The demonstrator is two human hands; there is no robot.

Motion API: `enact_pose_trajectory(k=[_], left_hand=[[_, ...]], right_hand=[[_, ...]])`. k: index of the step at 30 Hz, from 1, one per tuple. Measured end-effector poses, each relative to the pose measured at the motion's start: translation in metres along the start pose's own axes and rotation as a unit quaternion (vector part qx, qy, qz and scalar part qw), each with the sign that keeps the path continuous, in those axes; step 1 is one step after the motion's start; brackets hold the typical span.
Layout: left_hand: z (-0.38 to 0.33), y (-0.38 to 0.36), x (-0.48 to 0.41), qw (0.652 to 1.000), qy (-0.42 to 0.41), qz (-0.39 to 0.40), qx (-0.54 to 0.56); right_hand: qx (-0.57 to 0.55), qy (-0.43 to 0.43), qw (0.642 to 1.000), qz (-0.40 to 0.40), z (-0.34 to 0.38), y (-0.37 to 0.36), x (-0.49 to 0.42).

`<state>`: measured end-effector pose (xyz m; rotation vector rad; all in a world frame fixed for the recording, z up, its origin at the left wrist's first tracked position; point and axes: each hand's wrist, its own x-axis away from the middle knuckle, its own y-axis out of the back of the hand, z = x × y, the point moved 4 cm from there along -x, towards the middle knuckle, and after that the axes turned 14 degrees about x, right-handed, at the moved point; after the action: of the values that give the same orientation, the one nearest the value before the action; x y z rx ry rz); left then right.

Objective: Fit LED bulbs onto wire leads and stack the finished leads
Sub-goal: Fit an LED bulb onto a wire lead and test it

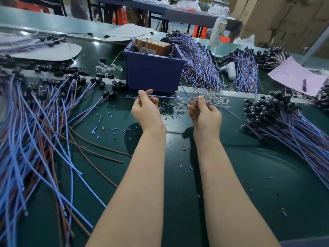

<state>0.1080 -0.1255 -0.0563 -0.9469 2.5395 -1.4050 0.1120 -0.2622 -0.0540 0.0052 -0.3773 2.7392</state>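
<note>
Both hands are raised a little above the desk (178, 175), well apart, with one wire lead (170, 98) stretched between them. The left hand (146, 111) pinches the lead near its end between thumb and fingers; the right hand (204, 113) is closed on it further along, and the rest of the lead trails off to the right and down toward a pile of finished leads (284, 122) with dark caps. Just beyond the hands, between them and a blue box (154, 75), lies a scatter of clear bulbs (213, 100). Under and around the wrists the green desk is sprinkled with small blue and brown bits of insulation (114, 129). To the left of the left hand spreads a loose heap of blue and brown leads (44, 139), many ending in black sockets. Behind the box more bundles of leads (199, 61) fan out, and a white bottle (218, 31) stands further back on the right.
</note>
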Motion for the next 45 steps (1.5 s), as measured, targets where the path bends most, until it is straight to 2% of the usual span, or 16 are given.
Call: enact_pose_trajectory(k=[11,15,17,20,23,26,29,31,33,35,37,39,41,43,45], left_hand=[[-0.002,0.002,0.001,0.999,-0.013,-0.033,0.009],[-0.015,0.012,-0.013,0.994,-0.025,-0.091,0.062],[-0.019,0.014,-0.015,0.993,-0.030,-0.102,0.049],[-0.013,0.003,-0.001,0.997,-0.046,-0.050,-0.032],[-0.005,-0.008,0.010,0.983,-0.088,0.021,-0.163],[0.005,-0.020,0.015,0.974,-0.053,0.127,-0.182],[0.019,-0.028,0.022,0.949,-0.016,0.227,-0.219],[0.021,-0.028,0.022,0.943,-0.033,0.240,-0.229],[0.018,-0.025,0.017,0.947,-0.058,0.214,-0.234],[0.014,-0.018,0.009,0.957,-0.079,0.162,-0.227],[0.012,-0.012,0.004,0.969,-0.080,0.112,-0.207],[0.011,-0.008,0.003,0.975,-0.069,0.089,-0.194],[0.010,-0.010,0.003,0.972,-0.064,0.101,-0.201],[0.011,-0.014,0.006,0.969,-0.056,0.124,-0.205],[0.011,-0.016,0.007,0.969,-0.055,0.127,-0.204]], right_hand=[[-0.017,-0.003,1.000,-0.012,-0.003,0.001,-0.003],[-0.060,-0.018,0.995,-0.076,0.002,0.020,-0.009],[-0.096,-0.032,0.990,-0.099,0.003,0.027,-0.011],[-0.146,-0.058,0.986,-0.062,0.000,0.017,-0.008],[-0.192,-0.081,0.978,0.007,0.000,0.003,-0.002],[-0.211,-0.104,0.971,0.045,0.001,-0.004,0.001],[-0.146,-0.132,0.978,0.067,-0.005,-0.010,0.005],[-0.044,-0.127,0.988,0.075,-0.007,-0.009,0.005],[0.123,-0.073,0.986,0.082,-0.002,-0.008,0.006],[0.233,0.021,0.967,0.103,0.008,-0.012,0.011],[0.263,0.128,0.949,0.120,0.017,-0.021,0.021],[0.316,0.251,0.912,0.072,0.026,-0.025,0.031],[0.389,0.345,0.854,0.008,0.031,-0.026,0.037],[0.464,0.351,0.813,0.019,0.027,-0.026,0.035],[0.499,0.312,0.805,0.068,0.020,-0.026,0.031]])
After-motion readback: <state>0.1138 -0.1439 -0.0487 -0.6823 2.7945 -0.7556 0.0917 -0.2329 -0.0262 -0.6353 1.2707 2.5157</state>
